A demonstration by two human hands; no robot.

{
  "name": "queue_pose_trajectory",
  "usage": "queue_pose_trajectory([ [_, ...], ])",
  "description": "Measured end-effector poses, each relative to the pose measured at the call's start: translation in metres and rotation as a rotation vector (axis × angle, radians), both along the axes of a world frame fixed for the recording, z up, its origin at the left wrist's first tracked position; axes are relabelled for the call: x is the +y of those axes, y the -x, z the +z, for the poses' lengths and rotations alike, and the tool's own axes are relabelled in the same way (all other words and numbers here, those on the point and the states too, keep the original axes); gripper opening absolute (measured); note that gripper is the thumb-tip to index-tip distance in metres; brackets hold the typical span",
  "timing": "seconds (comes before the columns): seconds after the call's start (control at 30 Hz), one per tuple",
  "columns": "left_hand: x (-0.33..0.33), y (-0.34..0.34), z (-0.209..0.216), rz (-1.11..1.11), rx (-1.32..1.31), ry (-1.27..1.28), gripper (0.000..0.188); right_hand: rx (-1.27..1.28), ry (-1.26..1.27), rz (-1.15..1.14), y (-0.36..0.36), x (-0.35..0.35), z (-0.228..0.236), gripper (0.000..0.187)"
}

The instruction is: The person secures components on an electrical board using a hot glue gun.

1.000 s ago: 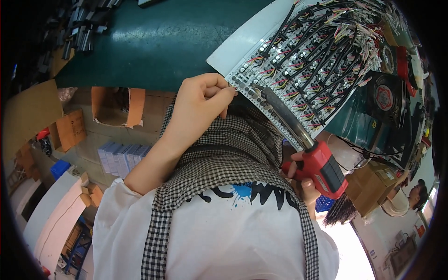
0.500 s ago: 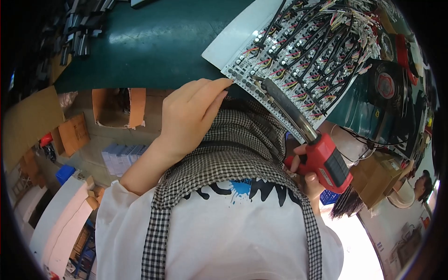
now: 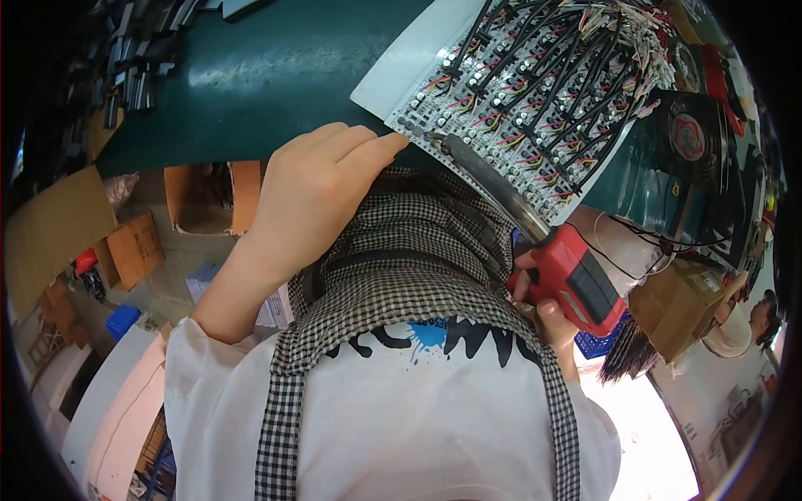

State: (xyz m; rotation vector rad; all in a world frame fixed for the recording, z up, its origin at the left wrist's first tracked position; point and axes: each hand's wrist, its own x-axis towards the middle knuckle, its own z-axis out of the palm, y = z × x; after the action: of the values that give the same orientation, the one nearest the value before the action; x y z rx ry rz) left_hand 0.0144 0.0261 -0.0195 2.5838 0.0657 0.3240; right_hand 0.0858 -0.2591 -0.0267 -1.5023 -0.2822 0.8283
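A panel of small circuit boards (image 3: 501,146) lies tilted on a white sheet (image 3: 388,88) at the table's near edge, with black cables and white-ended wires bunched toward its far right. My right hand (image 3: 547,316) grips a red and black soldering gun (image 3: 581,280). The gun's long metal barrel runs up and left, and its tip is at the panel's near-left edge. My left hand (image 3: 322,179) is closed in a pinch beside that tip, at the panel's edge. Whatever its fingertips hold is too small to make out.
Dark metal strips (image 3: 138,63) are heaped at the far left of the green table (image 3: 276,92). A round black device (image 3: 689,138) stands right of the panel, with loose cords below it. Cardboard boxes (image 3: 210,200) sit below the table; a person (image 3: 739,330) is at far right.
The soldering gun's tip has moved left along the panel's near edge. My left hand has moved slightly left and remains pinched. The whole view has shifted a little.
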Motion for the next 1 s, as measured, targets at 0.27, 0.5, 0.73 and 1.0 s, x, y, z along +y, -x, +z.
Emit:
queue_pose_trajectory([
  [0.27, 0.006, 0.003, -0.004, -0.076, -0.040, -0.062, 0.029, -0.021, -0.051, 0.003, -0.002, 0.015, -0.001, 0.063],
  [0.5, 0.005, 0.001, -0.003, -0.118, -0.097, -0.150, 0.034, -0.067, -0.006, -0.001, 0.000, 0.017, -0.002, 0.062],
  [0.73, 0.003, -0.004, 0.011, -0.173, -0.014, -0.295, 0.035, -0.002, 0.039, 0.047, -0.001, 0.003, 0.005, 0.071],
  [1.0, 0.000, -0.004, 0.010, -0.148, 0.021, -0.308, 0.036, 0.003, -0.022, 0.003, -0.002, -0.001, 0.002, 0.071],
])
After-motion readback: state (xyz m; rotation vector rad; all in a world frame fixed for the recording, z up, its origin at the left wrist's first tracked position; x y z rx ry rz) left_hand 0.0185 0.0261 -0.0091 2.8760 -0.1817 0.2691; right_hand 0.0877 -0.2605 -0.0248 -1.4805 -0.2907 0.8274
